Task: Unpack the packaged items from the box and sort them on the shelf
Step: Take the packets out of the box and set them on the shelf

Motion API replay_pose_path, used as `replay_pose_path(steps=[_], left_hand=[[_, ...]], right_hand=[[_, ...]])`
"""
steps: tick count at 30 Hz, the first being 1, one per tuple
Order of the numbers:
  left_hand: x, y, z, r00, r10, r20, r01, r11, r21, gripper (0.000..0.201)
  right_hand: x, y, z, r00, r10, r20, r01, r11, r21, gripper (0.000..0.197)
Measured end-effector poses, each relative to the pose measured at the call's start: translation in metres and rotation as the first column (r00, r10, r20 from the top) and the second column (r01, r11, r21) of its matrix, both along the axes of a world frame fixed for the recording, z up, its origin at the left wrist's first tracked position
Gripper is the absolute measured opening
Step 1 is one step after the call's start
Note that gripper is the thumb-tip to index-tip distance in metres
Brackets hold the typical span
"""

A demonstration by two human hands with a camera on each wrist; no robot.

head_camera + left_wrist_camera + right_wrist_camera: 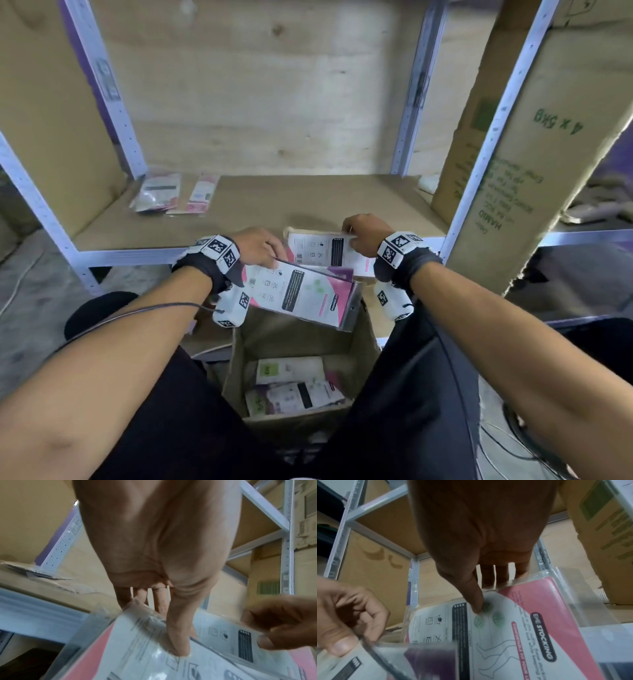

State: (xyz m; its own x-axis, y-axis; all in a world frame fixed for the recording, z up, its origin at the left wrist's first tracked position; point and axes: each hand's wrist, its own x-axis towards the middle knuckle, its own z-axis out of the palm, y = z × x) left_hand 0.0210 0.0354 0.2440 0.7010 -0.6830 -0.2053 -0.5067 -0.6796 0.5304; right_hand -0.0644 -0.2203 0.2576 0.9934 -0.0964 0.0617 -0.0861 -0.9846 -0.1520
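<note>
My left hand [263, 248] pinches the top edge of a stack of flat white-and-pink stocking packets [301, 294], thumb [178, 639] on top and fingers behind, above the open cardboard box [359, 346]. My right hand [364, 236] pinches one more white-and-pink packet [325, 251] at its upper right, thumb [476, 601] pressed on its printed face [505, 635], just over the shelf's front edge. More packets [294, 387] lie in the bottom of the box. Two packets [174, 193] lie at the shelf board's back left.
The wooden shelf board [291, 202] sits between white metal uprights [411, 102]. A tall cardboard carton [534, 144] stands at the right, beside the shelf. My dark-clothed legs flank the box on the concrete floor [30, 308].
</note>
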Motion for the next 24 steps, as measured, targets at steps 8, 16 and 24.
replay_pose_path(steps=[8,16,24], left_hand=[[0.026,0.026,0.047,0.994,0.107,-0.037,-0.111,0.982,-0.155,0.015],[0.043,0.042,0.045,0.883,0.309,-0.352,-0.462,0.703,-0.541,0.026],[0.078,0.046,0.041,0.715,0.379,-0.587,-0.699,0.367,-0.614,0.037]], right_hand=[[0.011,-0.022,0.032,0.996,-0.020,0.092,0.012,0.995,0.095,0.033],[0.040,-0.032,0.042,0.986,-0.108,0.129,0.064,0.950,0.307,0.017],[0.089,-0.017,0.049,0.976,-0.193,0.098,0.076,0.728,0.681,0.027]])
